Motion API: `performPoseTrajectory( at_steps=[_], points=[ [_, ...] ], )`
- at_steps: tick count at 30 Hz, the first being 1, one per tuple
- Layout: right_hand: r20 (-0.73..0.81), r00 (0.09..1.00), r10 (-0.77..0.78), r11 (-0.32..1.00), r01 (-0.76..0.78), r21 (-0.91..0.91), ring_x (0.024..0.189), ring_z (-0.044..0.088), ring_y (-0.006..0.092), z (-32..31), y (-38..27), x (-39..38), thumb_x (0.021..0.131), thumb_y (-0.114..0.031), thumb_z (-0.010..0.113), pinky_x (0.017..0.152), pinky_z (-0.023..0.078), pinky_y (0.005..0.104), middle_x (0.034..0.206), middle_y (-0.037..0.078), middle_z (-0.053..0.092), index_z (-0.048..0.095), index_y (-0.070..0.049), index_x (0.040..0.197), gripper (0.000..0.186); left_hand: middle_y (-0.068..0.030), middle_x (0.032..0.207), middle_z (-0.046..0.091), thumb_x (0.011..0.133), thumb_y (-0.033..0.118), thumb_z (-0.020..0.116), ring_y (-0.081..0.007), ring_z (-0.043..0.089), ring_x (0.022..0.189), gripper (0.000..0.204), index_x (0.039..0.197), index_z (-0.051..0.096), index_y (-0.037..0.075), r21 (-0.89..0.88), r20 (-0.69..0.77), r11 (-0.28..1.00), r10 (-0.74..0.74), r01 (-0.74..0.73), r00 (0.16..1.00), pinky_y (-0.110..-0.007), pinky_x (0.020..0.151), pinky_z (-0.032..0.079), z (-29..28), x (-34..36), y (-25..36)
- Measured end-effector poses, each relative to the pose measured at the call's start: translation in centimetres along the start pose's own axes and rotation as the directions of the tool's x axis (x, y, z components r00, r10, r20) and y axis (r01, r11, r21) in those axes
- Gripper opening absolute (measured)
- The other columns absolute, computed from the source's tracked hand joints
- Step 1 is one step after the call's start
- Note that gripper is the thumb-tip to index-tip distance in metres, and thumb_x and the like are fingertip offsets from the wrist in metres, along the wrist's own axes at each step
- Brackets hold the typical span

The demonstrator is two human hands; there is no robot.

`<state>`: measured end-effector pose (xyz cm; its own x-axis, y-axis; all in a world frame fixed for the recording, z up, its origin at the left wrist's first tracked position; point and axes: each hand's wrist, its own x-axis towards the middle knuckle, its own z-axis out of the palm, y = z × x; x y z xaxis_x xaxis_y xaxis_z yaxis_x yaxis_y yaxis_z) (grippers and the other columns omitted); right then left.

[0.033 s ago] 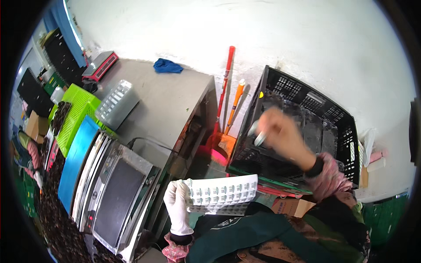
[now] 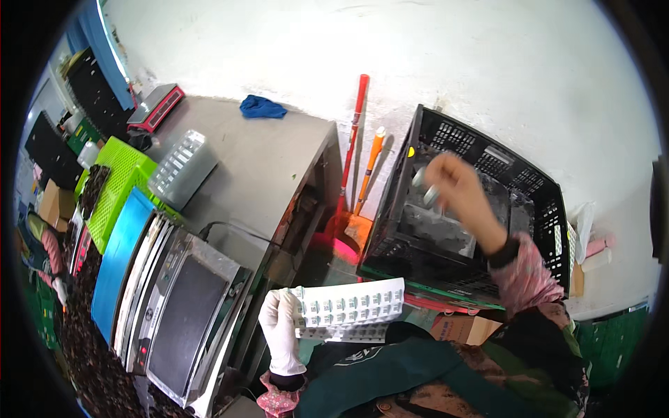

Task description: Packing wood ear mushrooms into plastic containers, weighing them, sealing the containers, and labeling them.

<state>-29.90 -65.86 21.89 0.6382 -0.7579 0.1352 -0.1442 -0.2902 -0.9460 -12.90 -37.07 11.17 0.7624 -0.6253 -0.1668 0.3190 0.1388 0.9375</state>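
Note:
My left hand, in a white glove, pinches the left end of a white sheet of stickers with rows of small printed green-and-white labels. The sheet is folded, its lower part hanging behind. My right hand is bare and blurred, above a black plastic crate. Its fingers are curled, with small white-and-green labels at the fingertips. Clear-topped packs with dark contents lie in the crate below that hand.
A grey table holds a stack of clear plastic boxes, a blue cloth and a red scale. At left stand a wrapped scale and a green basket. A red-handled broom and an orange dustpan lean by the crate.
My right hand has moved slightly right and up over the crate, labels still at its fingertips. The sheet in my left hand has shifted a little, its folded lower part now showing differently.

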Motion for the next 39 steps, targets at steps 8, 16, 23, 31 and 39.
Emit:
performPoseTrajectory(
  at_steps=[8,16,23,31,39],
  points=[
    [-0.453,0.761,0.465,0.88,-0.338,0.334,0.04,0.037,0.0104,-10.5,17.5,10.2,0.081,-0.015,0.069,0.037,0.03,0.0293,0.058,0.0,0.046,0.057,-0.005,0.068,0.02,0.0063,0.067,0.052,0.094,0.016,0.057,0.0,0.04,0.055,0.014,0.081,0.057,0.008,0.105,0.017,0.995,-0.005,0.003,1.0,-0.016,0.05,0.031,2.3,1.5,-0.3],
    [-0.467,0.827,0.315,0.753,-0.517,-0.407,0.087,0.065,0.0402,-9.1,20.8,11.6,0.074,-0.031,0.07,0.076,0.05,0.0426,0.088,0.023,0.067,0.066,0.002,0.085,0.035,0.0038,0.075,0.057,0.093,0.013,0.057,-0.0015,0.047,0.065,0.014,0.082,0.057,0.005,0.128,-0.047,0.992,-0.017,0.023,0.999,-0.018,0.06,0.039,2.9,2.2,-0.1],
    [-0.472,0.756,0.453,0.78,-0.593,-0.201,0.065,0.062,0.0231,-16.8,19.8,8.1,0.083,-0.027,0.065,0.055,0.047,0.033,0.077,0.015,0.064,0.061,0.0,0.081,0.027,0.0062,0.07,0.053,0.093,0.014,0.057,-0.0001,0.043,0.061,0.016,0.079,0.056,0.008,0.135,-0.02,0.991,0.014,-0.011,1.0,-0.016,0.055,0.034,3.9,2.9,0.4],
    [-0.55,0.774,0.315,0.941,-0.332,0.072,0.066,0.059,0.02,-19.2,23.7,5.0,0.077,-0.007,0.067,0.059,0.046,0.0307,0.081,0.008,0.063,0.061,0.0,0.091,0.017,0.0067,0.066,0.053,0.093,0.015,0.058,0.0006,0.042,0.054,0.014,0.08,0.059,0.008,0.166,0.056,0.986,-0.023,0.013,0.998,-0.016,0.047,0.031,4.5,2.5,0.3],
    [-0.533,0.844,-0.051,0.527,-0.431,-0.733,0.098,0.055,0.0432,-17.1,25.9,5.2,0.068,-0.014,0.076,0.082,0.049,0.0473,0.118,0.019,0.046,0.051,-0.008,0.115,0.054,0.0044,0.069,0.056,0.089,0.02,0.065,-0.0009,0.044,0.057,0.017,0.08,0.06,0.006,0.158,0.029,0.987,-0.029,0.024,0.999,-0.017,0.051,0.032,4.9,0.7,0.5]
  ],
)
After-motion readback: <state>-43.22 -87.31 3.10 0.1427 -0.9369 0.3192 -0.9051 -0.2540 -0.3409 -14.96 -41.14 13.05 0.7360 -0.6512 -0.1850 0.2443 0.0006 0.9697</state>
